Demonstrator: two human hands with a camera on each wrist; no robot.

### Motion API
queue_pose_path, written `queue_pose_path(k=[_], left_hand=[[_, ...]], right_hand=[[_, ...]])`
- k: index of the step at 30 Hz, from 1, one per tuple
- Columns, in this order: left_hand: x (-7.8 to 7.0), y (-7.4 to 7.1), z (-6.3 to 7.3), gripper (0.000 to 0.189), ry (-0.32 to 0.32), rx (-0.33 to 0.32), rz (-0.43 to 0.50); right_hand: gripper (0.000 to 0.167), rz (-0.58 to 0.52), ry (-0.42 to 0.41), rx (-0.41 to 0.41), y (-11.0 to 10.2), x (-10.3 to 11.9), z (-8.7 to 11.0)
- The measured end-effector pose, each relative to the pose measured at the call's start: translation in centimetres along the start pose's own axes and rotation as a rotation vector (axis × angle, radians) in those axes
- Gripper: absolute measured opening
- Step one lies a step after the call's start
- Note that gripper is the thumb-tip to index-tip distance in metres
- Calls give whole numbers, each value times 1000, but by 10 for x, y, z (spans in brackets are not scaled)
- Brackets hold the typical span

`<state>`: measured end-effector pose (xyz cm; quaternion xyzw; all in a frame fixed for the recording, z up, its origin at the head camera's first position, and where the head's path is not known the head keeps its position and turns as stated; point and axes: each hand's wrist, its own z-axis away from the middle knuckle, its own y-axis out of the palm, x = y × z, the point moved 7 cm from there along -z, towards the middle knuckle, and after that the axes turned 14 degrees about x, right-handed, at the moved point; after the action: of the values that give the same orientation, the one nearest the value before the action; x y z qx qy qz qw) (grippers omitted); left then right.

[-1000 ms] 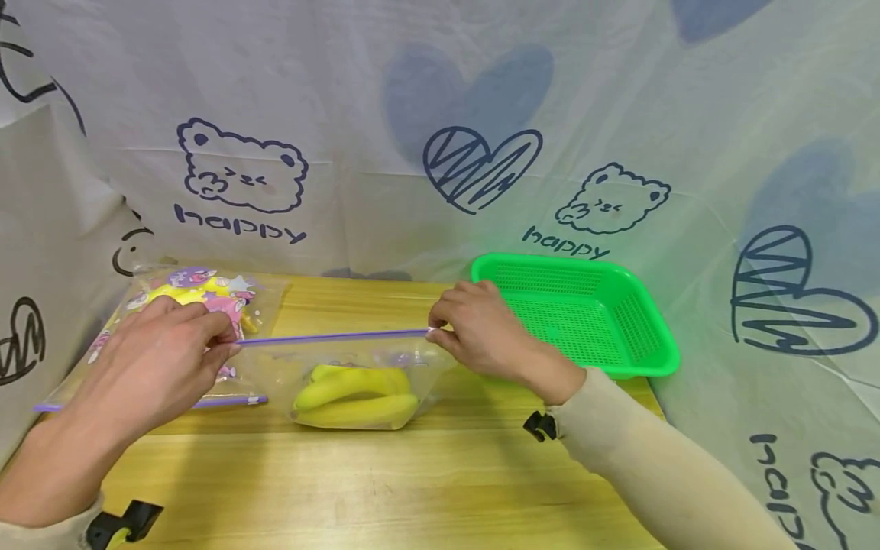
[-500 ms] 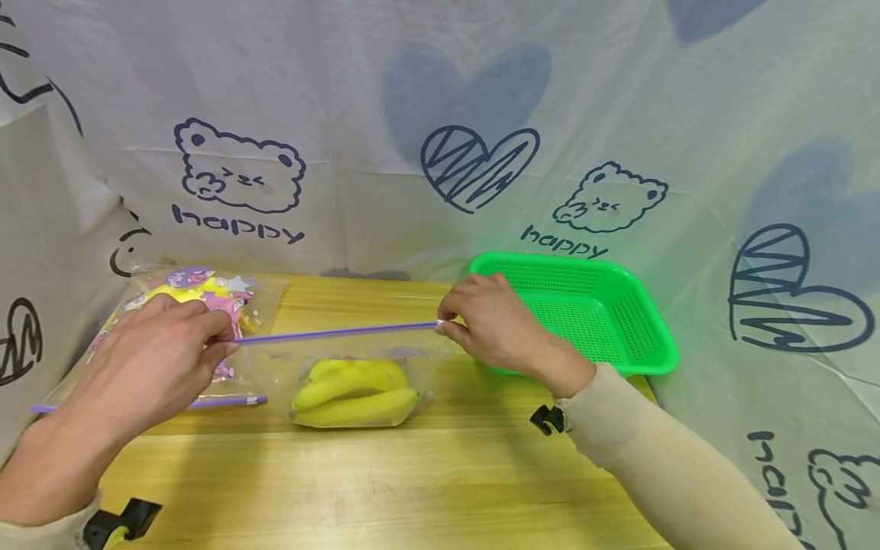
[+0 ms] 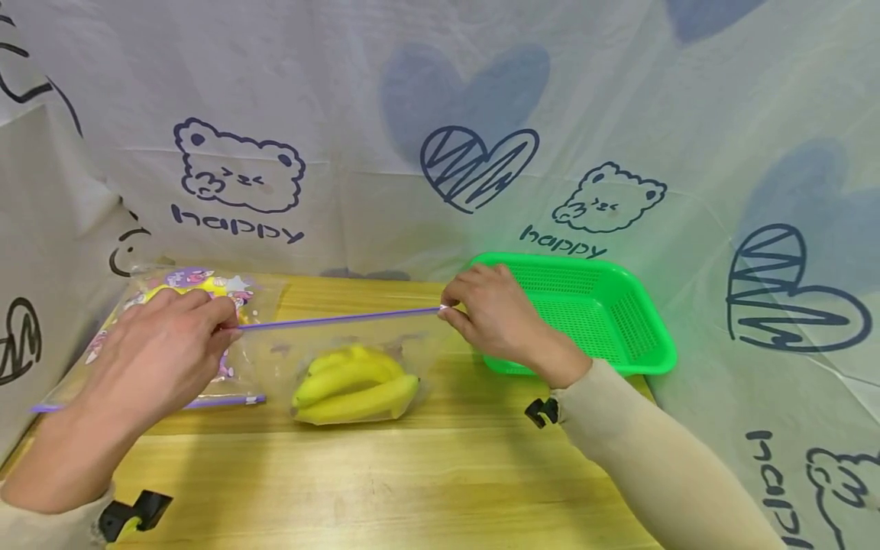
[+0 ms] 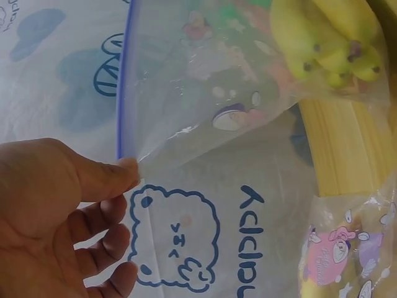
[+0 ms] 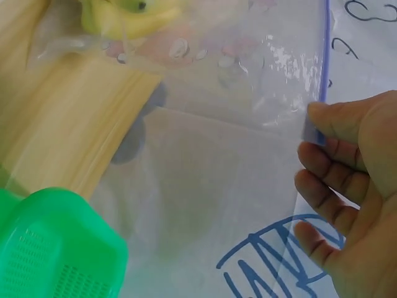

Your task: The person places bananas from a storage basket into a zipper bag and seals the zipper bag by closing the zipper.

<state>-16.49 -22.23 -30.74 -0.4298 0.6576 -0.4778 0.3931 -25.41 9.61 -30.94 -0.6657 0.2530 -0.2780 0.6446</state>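
Observation:
A clear zip bag (image 3: 275,363) with a purple zip strip (image 3: 337,317) hangs between my hands, its lower part at the wooden table. Several yellow bananas (image 3: 354,382) lie inside it. My left hand (image 3: 165,344) pinches the left end of the strip between thumb and index finger; its other fingers curl loosely in the left wrist view. At the other end, my right hand (image 3: 498,317) pinches the strip's right corner, where a small white slider shows at the fingertips. The strip looks taut and runs slightly uphill to the right. Printed pink figures show on the bag (image 4: 232,118).
A second printed zip bag (image 3: 195,279) with yellow contents lies at the left, partly under my left hand. Behind my right hand stands a green perforated basket (image 3: 656,328). A white patterned cloth (image 3: 385,92) encloses the back and sides of the wooden table (image 3: 344,489).
Both hands have risen a little, lifting the zip strip, and the right hand has shifted slightly right. The bag has stretched taller above the bananas, which have tilted slightly.

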Motion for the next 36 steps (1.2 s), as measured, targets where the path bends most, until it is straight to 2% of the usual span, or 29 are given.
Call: queue_pose_path(k=[5,8,12,16,20,26,29,34,36], left_hand=[[3,4,-4,11,-37,2,26],[4,6,-9,9,-50,-3,38],[4,6,-18,7,-33,-33,37],[3,7,-22,9,13,-60,14],[-1,11,-18,13,62,-69,-11],[-14,19,-4,16,137,-49,-29],[-18,24,4,16,144,18,-36],[-20,36,17,15,99,216,-32],[-22,41,22,16,110,246,-39]], right_hand=[[19,43,55,-70,-4,-6,-10],[17,64,82,-142,-7,-9,-17],[15,69,115,-232,-10,-15,-22],[14,60,125,-241,-6,-19,-19],[14,45,107,-188,3,-18,-12],[14,-13,31,-71,16,-12,5],[11,-54,-4,28,24,-7,13],[9,-102,-13,199,43,4,24],[8,-120,-18,259,51,8,29]])
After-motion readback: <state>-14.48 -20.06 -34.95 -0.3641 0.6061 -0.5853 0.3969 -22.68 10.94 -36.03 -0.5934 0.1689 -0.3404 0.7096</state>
